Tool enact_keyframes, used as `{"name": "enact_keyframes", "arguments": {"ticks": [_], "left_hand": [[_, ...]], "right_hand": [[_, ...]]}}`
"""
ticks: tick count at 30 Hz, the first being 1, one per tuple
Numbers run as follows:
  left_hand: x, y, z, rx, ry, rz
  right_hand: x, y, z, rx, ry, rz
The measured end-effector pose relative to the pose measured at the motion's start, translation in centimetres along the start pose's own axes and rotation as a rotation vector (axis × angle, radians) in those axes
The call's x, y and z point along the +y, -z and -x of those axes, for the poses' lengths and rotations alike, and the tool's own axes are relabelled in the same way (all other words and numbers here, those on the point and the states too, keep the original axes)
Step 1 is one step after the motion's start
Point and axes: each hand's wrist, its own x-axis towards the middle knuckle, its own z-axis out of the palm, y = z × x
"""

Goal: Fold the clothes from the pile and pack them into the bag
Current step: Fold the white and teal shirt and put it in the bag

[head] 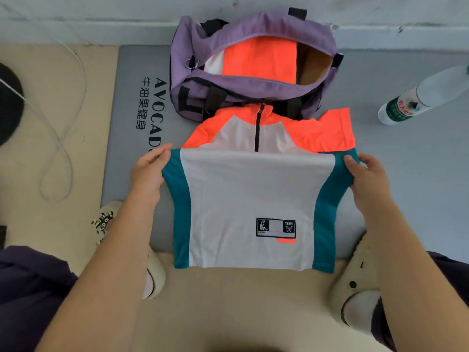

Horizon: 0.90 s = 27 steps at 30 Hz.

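A white shirt [251,199] with teal sides, orange shoulders and a black zip lies on the grey mat [127,128], its lower half raised and folded up over the chest. My left hand [149,171] pinches the left teal corner of the folded edge. My right hand [365,176] pinches the right teal corner. Behind the shirt stands the purple bag [203,85], unzipped, with a folded orange and white garment [258,62] lying inside it.
A plastic water bottle [421,97] lies on the grey floor at the right. A white cable [63,138] loops over the beige floor at the left. My two feet in cream clogs [355,288] flank the shirt's near end. A wall runs behind the bag.
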Motion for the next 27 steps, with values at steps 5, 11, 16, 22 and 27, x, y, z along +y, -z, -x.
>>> {"name": "enact_keyframes", "arguments": {"ticks": [5, 11, 16, 22, 27], "left_hand": [[1.0, 0.4, -0.3, -0.115, -0.047, -0.242], [0.0, 0.4, -0.2, -0.009, -0.176, -0.550], [0.6, 0.9, 0.2, 0.133, -0.327, -0.705], [6.0, 0.2, 1.4, 0.070, -0.260, -0.099], [9.2, 1.2, 2.5, 0.067, -0.355, 0.050]], "right_hand": [[-1.4, 0.4, 0.4, -0.157, 0.079, 0.090], [-0.7, 0.7, 0.3, -0.082, 0.153, 0.535], [-2.7, 0.7, 0.8, 0.024, 0.414, 0.685], [-8.0, 0.5, 2.3, -0.124, 0.384, 0.172], [-10.3, 1.9, 3.3, -0.119, 0.314, -0.047]]}}
